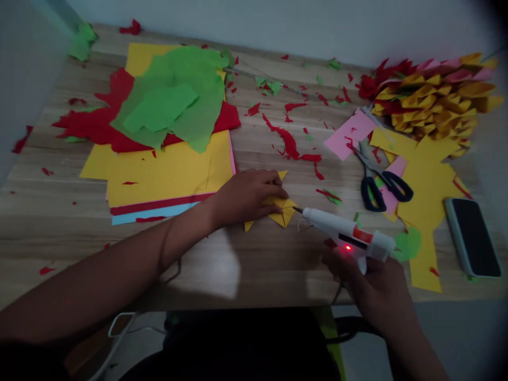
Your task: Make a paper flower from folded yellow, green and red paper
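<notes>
Near the table's front middle, my left hand is closed over a folded yellow paper piece, pressing it against the tabletop. Pointed corners of the folded paper stick out around the fingers; the part under the palm is hidden. My right hand is wrapped round the handle of a white hot glue gun with a lit red light. Its metal nozzle touches or nearly touches the right corner of the yellow paper; I cannot tell which.
Yellow sheets lie at left under green crepe paper and red crepe paper. At right are scissors, a phone, yellow offcuts and a heap of folded paper pieces. Red scraps litter the wooden table.
</notes>
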Motion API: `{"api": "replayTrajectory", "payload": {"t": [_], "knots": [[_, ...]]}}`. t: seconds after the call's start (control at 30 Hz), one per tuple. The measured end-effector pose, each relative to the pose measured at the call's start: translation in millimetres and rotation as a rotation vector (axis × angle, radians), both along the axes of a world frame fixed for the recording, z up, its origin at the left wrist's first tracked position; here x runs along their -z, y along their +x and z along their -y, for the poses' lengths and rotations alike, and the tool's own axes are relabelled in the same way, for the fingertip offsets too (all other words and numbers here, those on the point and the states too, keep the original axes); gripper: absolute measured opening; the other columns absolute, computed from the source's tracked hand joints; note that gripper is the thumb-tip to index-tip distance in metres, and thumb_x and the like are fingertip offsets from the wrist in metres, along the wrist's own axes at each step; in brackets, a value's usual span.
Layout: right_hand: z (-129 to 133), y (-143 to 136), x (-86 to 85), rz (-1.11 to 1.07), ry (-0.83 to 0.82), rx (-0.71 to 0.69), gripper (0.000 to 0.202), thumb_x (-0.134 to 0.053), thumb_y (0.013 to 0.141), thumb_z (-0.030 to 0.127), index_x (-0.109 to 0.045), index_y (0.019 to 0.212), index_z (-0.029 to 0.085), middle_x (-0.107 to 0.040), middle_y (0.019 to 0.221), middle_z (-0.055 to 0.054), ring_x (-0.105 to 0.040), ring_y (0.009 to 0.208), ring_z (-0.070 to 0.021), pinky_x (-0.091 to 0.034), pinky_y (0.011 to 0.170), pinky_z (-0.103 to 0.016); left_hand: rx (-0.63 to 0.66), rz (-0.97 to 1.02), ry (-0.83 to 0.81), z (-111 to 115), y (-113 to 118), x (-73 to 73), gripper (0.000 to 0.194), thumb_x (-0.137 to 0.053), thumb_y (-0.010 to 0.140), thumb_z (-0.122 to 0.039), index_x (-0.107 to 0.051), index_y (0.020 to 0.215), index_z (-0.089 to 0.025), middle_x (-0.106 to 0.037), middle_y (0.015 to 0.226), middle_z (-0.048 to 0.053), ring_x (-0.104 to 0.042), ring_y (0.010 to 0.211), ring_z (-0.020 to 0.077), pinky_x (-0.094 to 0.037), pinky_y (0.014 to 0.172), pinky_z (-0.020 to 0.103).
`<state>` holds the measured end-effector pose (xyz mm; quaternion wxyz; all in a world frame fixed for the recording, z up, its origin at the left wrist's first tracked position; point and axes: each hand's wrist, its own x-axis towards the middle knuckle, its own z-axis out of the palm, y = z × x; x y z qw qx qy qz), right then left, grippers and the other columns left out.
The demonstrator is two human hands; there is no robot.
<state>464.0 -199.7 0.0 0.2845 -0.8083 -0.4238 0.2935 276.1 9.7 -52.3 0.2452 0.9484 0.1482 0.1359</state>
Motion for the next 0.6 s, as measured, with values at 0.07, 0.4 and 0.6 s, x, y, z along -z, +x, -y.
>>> {"api": "replayTrajectory", "payload": {"t": [0.07,0.4,0.6], "knots": [[2.0,1.2,1.3,-0.011,-0.01,-0.007,0.035,-0.065,0.084,0.053,-0.075,0.083,0.02,-0.068,0.052,-0.003,-0.064,0.043,-0.0205,-0.048,0.04,-0.028,-0.004,-0.001,0.04,-0.1,0.5,2.2,0.026,-0.063,0.093,-0.04,-0.073,0.111,-0.023,-0.07,0.109,0.006,-0.065,0.1,0.0208,-0.046,0.081,0.031],[0.3,-10.9,-3.0,0.05,-0.055,0.031,0.046,-0.06,0.085,0.058,-0.076,0.089,0.016,-0.064,0.049,-0.001,-0.061,0.046,-0.0191,-0.045,0.043,-0.028,0.026,0.134,0.057,-3.3,-0.4,8.7,0.022,-0.056,0.098,-0.029,-0.076,0.1,-0.02,-0.073,0.102,0.005,-0.065,0.091,0.016,-0.048,0.082,0.028],[-8.5,-2.6,8.8,0.115,-0.017,-0.111,0.045,-0.056,0.088,0.056,-0.075,0.088,0.015,-0.068,0.054,-0.003,-0.064,0.046,-0.0193,-0.045,0.043,-0.028,0.027,0.15,0.033,-2.0,-0.7,6.8,0.02,-0.058,0.097,-0.025,-0.076,0.1,-0.019,-0.073,0.1,0.005,-0.066,0.092,0.017,-0.049,0.082,0.029]]}}
